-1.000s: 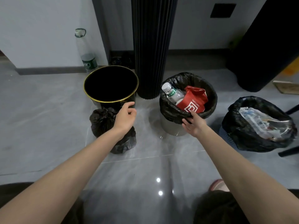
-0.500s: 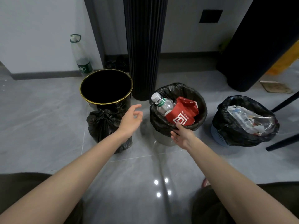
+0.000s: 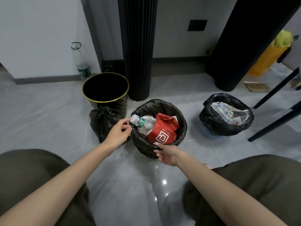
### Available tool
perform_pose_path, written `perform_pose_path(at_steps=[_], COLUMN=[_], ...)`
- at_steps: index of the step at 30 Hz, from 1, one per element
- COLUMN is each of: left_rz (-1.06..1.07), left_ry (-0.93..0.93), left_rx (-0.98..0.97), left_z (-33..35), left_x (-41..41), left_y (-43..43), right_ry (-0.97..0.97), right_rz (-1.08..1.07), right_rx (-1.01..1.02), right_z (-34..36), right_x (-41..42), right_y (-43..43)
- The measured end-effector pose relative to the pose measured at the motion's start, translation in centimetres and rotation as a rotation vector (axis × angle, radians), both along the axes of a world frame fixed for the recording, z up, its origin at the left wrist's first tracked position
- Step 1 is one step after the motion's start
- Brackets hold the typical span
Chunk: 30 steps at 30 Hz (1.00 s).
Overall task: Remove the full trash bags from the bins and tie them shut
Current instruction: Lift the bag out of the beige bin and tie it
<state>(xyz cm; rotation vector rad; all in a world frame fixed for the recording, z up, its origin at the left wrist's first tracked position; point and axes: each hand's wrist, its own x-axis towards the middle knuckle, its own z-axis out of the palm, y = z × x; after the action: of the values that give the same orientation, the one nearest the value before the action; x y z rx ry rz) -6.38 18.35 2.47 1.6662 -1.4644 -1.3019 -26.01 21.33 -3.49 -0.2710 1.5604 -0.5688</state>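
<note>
The full trash bag (image 3: 143, 145) is found unremoved, centre of the floor (image 3: 48, 121). Soft, slippery film and light contents are judged; the folded rim should be gripped. The right hand (image 3: 167, 154) is laid flat against the near fold. The left hand (image 3: 119, 135) is curled at the left rim, grip unconfirmed.

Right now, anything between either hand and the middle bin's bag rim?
Nothing visible. The left hand is at the left rim of the middle bag, the right hand at its near rim. The bottle and red paper bag poke up inside it, not in either hand's way.
</note>
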Motion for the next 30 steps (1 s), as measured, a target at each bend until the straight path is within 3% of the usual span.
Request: perform_pose_path(at_steps=[19, 22, 25, 27, 30], left_rz=[0.309, 0.362, 0.453, 0.494, 0.508], left_ry=[0.072, 0.154, 0.254, 0.306, 0.355], left_rx=[0.447, 0.511, 0.584, 0.643, 0.736], left_z=[-5.4, -6.3, -7.2, -7.8, -9.0], left_x=[4.3, 4.4, 4.7, 4.8, 4.7], left_y=[4.2, 3.9, 3.6, 3.6, 3.8], right_ry=[0.085, 0.311, 0.51, 0.393, 0.102], right_rz=[0.601, 0.455, 0.12, -0.06, -0.16], right_rx=[0.151, 0.022, -0.187, -0.165, -0.017], right_z=[1.3, 0.4, -1.3, -2.0, -2.7], right_x=[-3.8, -4.4, -3.9, -3.6, -3.6], right_y=[4.9, 4.2, 3.3, 2.9, 3.0])
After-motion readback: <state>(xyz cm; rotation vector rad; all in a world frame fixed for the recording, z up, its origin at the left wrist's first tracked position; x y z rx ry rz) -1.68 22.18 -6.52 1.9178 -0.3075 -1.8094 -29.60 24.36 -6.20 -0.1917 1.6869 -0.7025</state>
